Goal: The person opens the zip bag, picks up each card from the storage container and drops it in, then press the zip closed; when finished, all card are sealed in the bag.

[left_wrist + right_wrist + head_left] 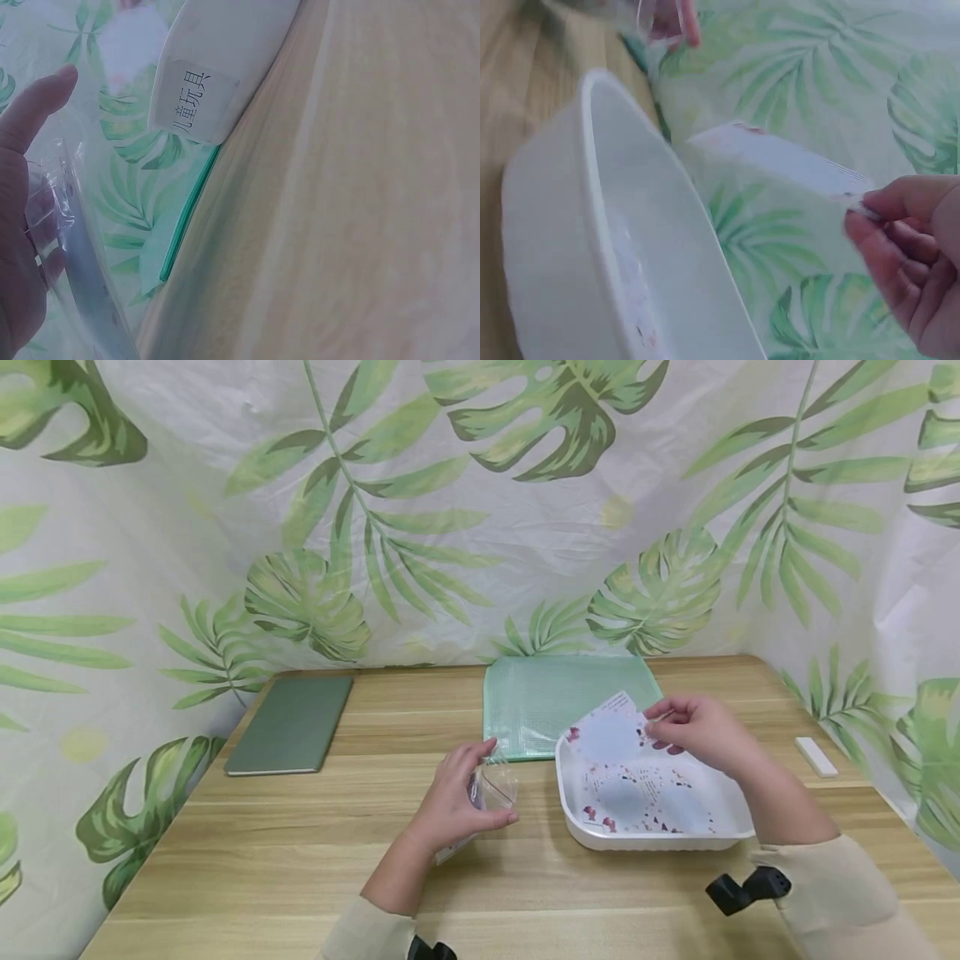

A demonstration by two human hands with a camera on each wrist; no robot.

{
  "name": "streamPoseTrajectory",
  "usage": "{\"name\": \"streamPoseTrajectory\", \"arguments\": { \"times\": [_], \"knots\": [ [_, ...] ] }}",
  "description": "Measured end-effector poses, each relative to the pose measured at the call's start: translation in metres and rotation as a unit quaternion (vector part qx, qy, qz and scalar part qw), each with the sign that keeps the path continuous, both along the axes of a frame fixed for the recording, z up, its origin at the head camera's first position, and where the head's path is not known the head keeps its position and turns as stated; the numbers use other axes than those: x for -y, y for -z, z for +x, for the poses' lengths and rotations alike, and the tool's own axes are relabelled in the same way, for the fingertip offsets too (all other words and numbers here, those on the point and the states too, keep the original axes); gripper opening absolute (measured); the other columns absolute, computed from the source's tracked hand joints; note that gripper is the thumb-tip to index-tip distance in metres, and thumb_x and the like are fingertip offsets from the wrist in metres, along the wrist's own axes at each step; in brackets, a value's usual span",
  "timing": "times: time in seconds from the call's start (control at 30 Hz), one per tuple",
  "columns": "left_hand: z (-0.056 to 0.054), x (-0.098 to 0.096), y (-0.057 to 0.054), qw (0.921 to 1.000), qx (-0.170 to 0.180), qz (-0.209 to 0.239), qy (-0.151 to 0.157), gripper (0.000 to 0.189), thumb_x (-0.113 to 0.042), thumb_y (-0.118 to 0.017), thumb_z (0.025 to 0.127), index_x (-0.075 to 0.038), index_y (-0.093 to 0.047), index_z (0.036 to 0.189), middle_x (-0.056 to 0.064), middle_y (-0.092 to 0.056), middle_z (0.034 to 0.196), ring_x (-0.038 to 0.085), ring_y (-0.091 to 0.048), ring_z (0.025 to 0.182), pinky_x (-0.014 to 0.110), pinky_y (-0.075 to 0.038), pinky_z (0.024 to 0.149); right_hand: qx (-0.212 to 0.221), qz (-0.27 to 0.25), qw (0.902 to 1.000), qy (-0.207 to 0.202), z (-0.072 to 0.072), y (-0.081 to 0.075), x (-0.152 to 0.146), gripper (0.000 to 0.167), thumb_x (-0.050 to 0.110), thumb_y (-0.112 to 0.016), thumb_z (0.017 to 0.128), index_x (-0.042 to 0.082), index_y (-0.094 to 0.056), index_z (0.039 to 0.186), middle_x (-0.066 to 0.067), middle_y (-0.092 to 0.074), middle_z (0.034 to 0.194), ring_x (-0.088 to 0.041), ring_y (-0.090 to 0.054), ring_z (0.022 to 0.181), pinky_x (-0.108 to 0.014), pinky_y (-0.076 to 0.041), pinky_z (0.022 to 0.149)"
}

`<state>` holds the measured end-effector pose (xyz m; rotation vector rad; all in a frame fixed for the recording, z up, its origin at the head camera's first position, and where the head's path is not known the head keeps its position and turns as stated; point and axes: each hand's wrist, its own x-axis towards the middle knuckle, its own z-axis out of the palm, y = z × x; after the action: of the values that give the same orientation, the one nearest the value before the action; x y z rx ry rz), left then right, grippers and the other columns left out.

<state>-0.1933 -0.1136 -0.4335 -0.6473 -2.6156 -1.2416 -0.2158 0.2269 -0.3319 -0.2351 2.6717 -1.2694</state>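
Note:
Between the thumb and fingers of my left hand is a clear plastic bag, held over the table left of a white plastic basin. Something flat shows through the bag in the left wrist view. Thumb and fingertips of my right hand pinch a printed card by its edge above the basin's far side. The same card is tilted in the right wrist view. More printed cards with small pink and dark figures lie flat inside the basin.
A green mesh pouch lies behind the basin. A dark green notebook rests at the table's left edge, a small white bar near the right edge. The basin's side bears a label. Leaf-patterned cloth hangs behind the table.

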Motion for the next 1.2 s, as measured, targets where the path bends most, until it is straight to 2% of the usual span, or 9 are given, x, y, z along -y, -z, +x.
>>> {"name": "streamPoseTrajectory", "arguments": {
  "times": [0.13,0.23,0.33,0.57,0.8,1.0,1.2],
  "knots": [
    [0.000,0.000,0.000,1.0000,0.002,-0.001,0.000,0.098,-0.040,-0.089,0.060,-0.014,-0.046,0.144,0.008,-0.054,0.135,0.028,-0.047,0.128,0.053,-0.039,0.106,-0.018,-0.083,0.9956,0.039,0.011,0.001,0.017,0.041,0.015,-0.065,0.093,-0.005,-0.057,0.128,-0.004,-0.073,0.088,-0.009,-0.069,0.077,-0.025,-0.058,0.073],
    [0.001,0.000,-0.001,1.0000,0.005,-0.002,0.001,0.098,-0.039,-0.089,0.061,-0.014,-0.046,0.145,0.008,-0.054,0.135,0.029,-0.047,0.128,0.053,-0.039,0.106,-0.026,-0.135,0.9889,0.056,0.019,0.011,0.035,0.042,0.011,-0.065,0.091,-0.007,-0.057,0.128,-0.001,-0.072,0.084,-0.005,-0.069,0.073,-0.023,-0.058,0.070],
    [0.001,-0.001,-0.001,1.0000,0.007,-0.003,0.000,0.099,-0.036,-0.091,0.060,-0.014,-0.045,0.145,0.008,-0.054,0.134,0.029,-0.047,0.127,0.053,-0.039,0.106,-0.025,-0.159,0.9846,0.067,0.025,0.021,0.054,0.041,0.009,-0.066,0.090,-0.007,-0.059,0.127,-0.002,-0.072,0.081,-0.004,-0.069,0.069,-0.022,-0.057,0.067],
    [0.002,-0.002,0.000,0.9999,-0.005,-0.008,-0.007,0.101,-0.034,-0.092,0.058,-0.011,-0.045,0.145,0.009,-0.054,0.135,0.030,-0.048,0.126,0.052,-0.039,0.104,0.001,-0.154,0.9857,0.069,0.028,0.034,0.075,0.037,0.010,-0.067,0.089,-0.005,-0.064,0.122,-0.005,-0.072,0.080,-0.009,-0.070,0.070,-0.024,-0.058,0.067],
    [0.002,-0.002,-0.001,0.9998,-0.003,-0.017,-0.009,0.104,-0.035,-0.092,0.057,-0.010,-0.044,0.146,0.010,-0.053,0.136,0.031,-0.047,0.126,0.052,-0.038,0.105,0.014,-0.143,0.9863,0.081,0.027,0.032,0.079,0.036,0.010,-0.068,0.089,-0.005,-0.064,0.122,-0.007,-0.073,0.083,-0.010,-0.071,0.070,-0.025,-0.058,0.067],
    [0.002,-0.002,-0.002,0.9995,0.008,-0.032,-0.006,0.106,-0.037,-0.092,0.057,-0.013,-0.042,0.148,0.010,-0.051,0.139,0.032,-0.044,0.130,0.052,-0.034,0.110,0.012,-0.143,0.9869,0.072,0.025,0.029,0.082,0.036,0.011,-0.068,0.089,-0.005,-0.064,0.121,-0.008,-0.074,0.083,-0.010,-0.070,0.070,-0.025,-0.059,0.067],
    [0.002,-0.002,-0.002,0.9994,0.008,-0.034,-0.007,0.106,-0.037,-0.092,0.057,-0.013,-0.043,0.147,0.010,-0.052,0.138,0.031,-0.044,0.130,0.051,-0.035,0.109,0.013,-0.148,0.9865,0.069,0.022,0.027,0.087,0.035,0.011,-0.067,0.090,-0.005,-0.065,0.121,-0.009,-0.074,0.087,-0.009,-0.071,0.072,-0.025,-0.059,0.068]
  ]
}}
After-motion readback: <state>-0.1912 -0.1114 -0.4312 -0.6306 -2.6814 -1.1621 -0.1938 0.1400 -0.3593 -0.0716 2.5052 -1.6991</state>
